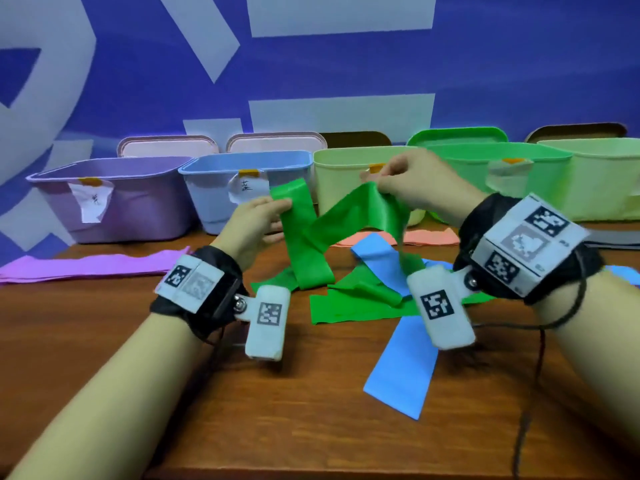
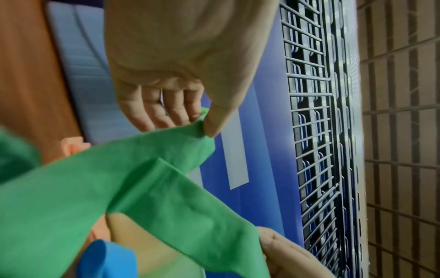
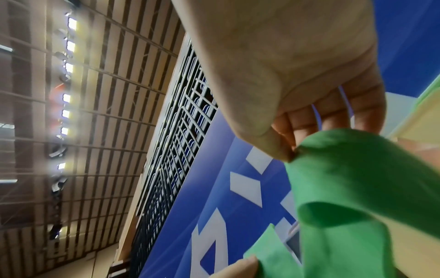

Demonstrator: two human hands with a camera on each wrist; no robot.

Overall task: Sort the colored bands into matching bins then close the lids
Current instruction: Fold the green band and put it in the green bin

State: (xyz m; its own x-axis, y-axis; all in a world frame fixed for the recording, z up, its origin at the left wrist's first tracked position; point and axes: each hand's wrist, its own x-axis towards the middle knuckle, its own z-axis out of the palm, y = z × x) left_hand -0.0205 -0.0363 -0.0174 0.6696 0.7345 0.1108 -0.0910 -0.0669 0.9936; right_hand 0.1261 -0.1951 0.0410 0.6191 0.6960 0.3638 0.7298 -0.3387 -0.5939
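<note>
1. Two hands share one green band (image 1: 332,223), and it hangs in the air above the middle of the wooden table (image 1: 104,327), slung between them in a loose fold.
2. Left hand (image 1: 254,225) pinches one end, thumb on top and fingers under; the left wrist view shows the thumb tip pressed onto the band's edge.
3. Right hand (image 1: 412,185) sits higher, fingers bunched and nipping the other end, the cloth gathered at the thumb (image 3: 273,143).
4. Below the raised loop, more green band (image 1: 353,306) lies crumpled flat on the table; whether it is the same strip or another, I cannot tell.
5. Under that green, a blue band (image 1: 401,362) runs out towards the near edge.
6. Further back, a salmon band (image 1: 429,237) lies flat near the foot of the bins.
7. Off to the left, a purple band (image 1: 90,266) stretches along the table, well apart from the hands.
8. Behind it all stands a row of open bins: purple bin (image 1: 114,202), blue bin (image 1: 214,199), pale yellow bin (image 1: 339,181), green bin (image 1: 540,168) and a light green bin (image 1: 602,181) at the far right.
9. Paper labels hang on several of the bin fronts.
10. Lids (image 1: 277,142) stand propped up behind the bins against a blue and white wall.
</note>
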